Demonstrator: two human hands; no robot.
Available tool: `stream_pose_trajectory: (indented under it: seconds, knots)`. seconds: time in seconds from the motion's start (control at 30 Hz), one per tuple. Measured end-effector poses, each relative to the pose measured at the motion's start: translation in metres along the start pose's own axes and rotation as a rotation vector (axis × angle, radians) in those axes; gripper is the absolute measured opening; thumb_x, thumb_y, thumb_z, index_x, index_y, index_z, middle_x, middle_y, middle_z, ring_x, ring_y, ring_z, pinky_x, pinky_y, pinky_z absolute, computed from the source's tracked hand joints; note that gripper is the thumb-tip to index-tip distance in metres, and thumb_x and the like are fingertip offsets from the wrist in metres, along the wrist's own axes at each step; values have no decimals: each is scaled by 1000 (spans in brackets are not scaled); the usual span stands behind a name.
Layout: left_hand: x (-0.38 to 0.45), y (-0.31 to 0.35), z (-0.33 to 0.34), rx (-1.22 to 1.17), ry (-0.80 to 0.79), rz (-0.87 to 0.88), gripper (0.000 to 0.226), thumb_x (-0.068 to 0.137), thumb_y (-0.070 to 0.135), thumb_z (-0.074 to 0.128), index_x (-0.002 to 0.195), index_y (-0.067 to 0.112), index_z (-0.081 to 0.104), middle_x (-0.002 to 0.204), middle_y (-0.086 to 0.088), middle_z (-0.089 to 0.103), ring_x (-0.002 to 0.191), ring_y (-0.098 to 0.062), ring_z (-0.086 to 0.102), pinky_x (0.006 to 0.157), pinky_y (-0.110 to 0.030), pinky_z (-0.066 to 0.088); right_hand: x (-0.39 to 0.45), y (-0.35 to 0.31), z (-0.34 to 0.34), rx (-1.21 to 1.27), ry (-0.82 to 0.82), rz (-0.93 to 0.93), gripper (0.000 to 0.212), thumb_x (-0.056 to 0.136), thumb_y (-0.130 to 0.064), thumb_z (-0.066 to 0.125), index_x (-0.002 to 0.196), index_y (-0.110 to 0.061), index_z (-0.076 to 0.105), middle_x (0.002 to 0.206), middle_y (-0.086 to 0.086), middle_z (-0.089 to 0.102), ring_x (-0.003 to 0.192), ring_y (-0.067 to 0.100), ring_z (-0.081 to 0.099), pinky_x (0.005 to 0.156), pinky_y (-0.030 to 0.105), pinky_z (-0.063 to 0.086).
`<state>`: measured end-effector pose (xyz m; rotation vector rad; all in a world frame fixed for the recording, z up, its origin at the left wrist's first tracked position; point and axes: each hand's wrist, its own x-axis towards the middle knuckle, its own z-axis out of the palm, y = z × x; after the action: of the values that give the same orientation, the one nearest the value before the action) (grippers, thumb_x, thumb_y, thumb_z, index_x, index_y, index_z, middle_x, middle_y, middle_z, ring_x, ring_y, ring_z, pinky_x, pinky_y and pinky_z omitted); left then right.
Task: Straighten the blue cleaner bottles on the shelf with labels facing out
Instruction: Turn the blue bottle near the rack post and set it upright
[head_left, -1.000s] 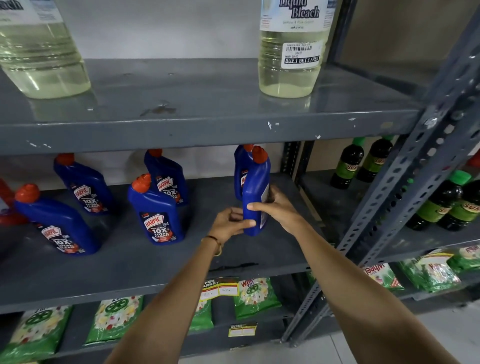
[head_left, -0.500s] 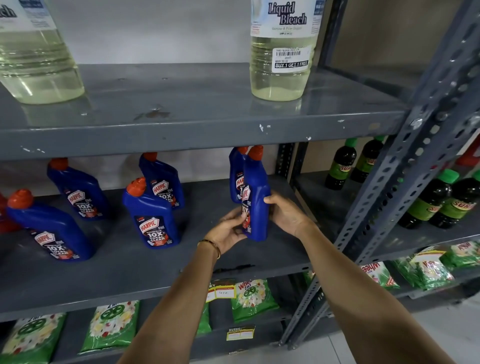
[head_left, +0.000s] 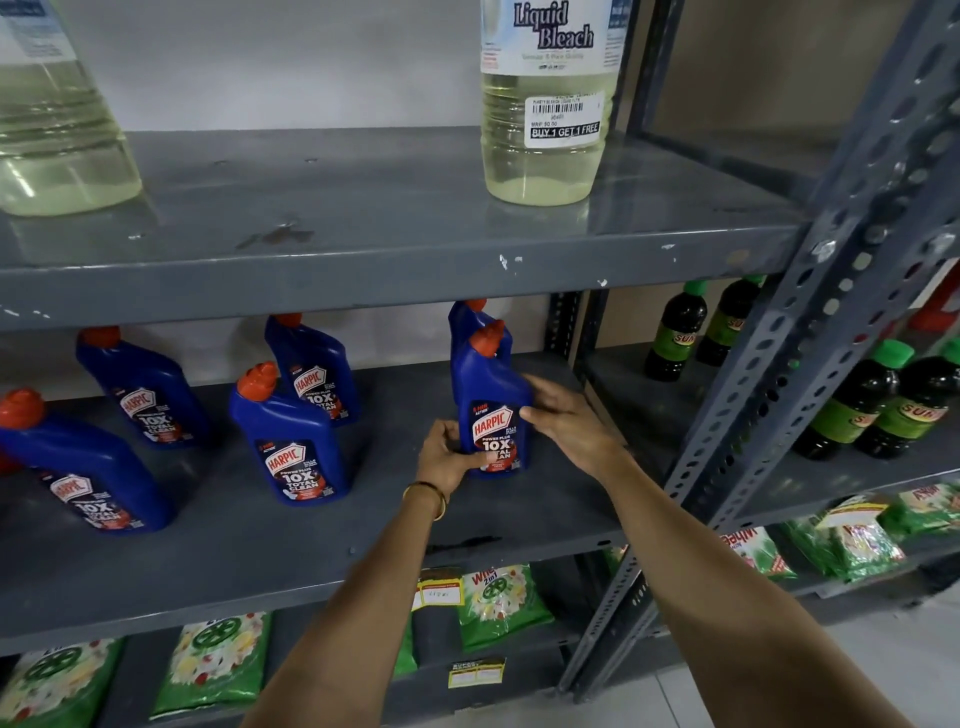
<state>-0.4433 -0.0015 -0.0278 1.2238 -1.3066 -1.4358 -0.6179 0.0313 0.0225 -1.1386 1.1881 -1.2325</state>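
Several blue cleaner bottles with red caps stand on the grey middle shelf. My left hand grips the lower left of the front right bottle, whose label faces out. My right hand touches its right side with the fingers spread. Another blue bottle stands right behind it, mostly hidden. Further left, a front bottle, one behind it, one at the back left and one at the far left show their labels and lean at a slant.
Two large bleach jugs stand on the shelf above. Green detergent packs lie on the shelf below. Dark bottles with green caps fill the rack to the right, behind a perforated steel post.
The front right bottle has been turned from side-on until its label faces out. My left hand stayed low on it and my right hand slid to its right side.
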Motion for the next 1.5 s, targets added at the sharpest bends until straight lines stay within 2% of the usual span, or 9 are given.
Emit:
stream_pose_trajectory:
  seconds: [0.17,0.3,0.5,0.63,0.7,0.8,1.0,1.33,1.5]
  knots:
    - [6,-5,-3,141,45,37,48,55,-2,81,75,20,43,92,-12,59,86,-26,57,82,-41,52,5,11,-1,-25,3,18,53,84,7,55,133,-11,46,130,14,58,119,22,56,95,35,49]
    - [7,-7,-3,138,30,33,46,57,-2,80,76,20,45,94,-12,60,88,-26,58,85,-42,52,8,13,-5,-4,-7,36,54,83,7,56,132,-11,46,127,13,60,115,20,59,88,28,54]
    - [1,-11,-1,157,50,54,57,61,3,80,110,-2,51,111,-18,63,99,-28,61,86,-35,51,8,24,-8,-74,-89,154,57,76,10,62,129,-6,48,126,14,60,111,20,60,91,31,52]
    - [-3,-11,-1,244,51,59,56,62,4,79,112,-1,54,112,-19,65,94,-22,60,83,-30,50,7,46,2,-177,-2,230,54,73,14,65,123,-2,51,127,19,58,107,20,57,86,28,49]
    - [-6,-14,-1,271,64,45,54,62,3,79,111,1,57,112,-19,65,93,-20,59,86,-31,49,7,56,5,-205,25,221,55,71,13,67,121,-1,53,125,20,59,108,22,58,84,27,50]
    - [-10,-18,2,281,93,26,53,63,0,77,112,2,58,112,-18,66,94,-20,60,88,-32,49,7,65,5,-236,48,207,56,69,11,70,121,0,53,124,21,60,114,30,57,96,39,48]
    - [-12,-16,7,232,140,-5,51,65,-5,74,114,-2,57,111,-21,66,100,-30,63,93,-44,51,11,71,4,-322,103,145,47,70,7,71,115,2,58,117,21,65,109,29,61,89,31,48]
    - [-33,-17,6,265,110,-20,46,63,-5,75,107,-1,61,106,-21,68,94,-29,65,88,-39,53,-18,69,4,-350,107,160,42,71,3,73,111,-1,60,115,18,66,98,16,61,86,28,47]
    - [-50,-19,7,253,94,-45,48,61,-5,77,106,-3,60,105,-24,68,93,-32,66,88,-45,53,-41,67,6,-400,131,144,38,71,5,73,106,3,61,113,21,66,100,25,63,87,33,49]
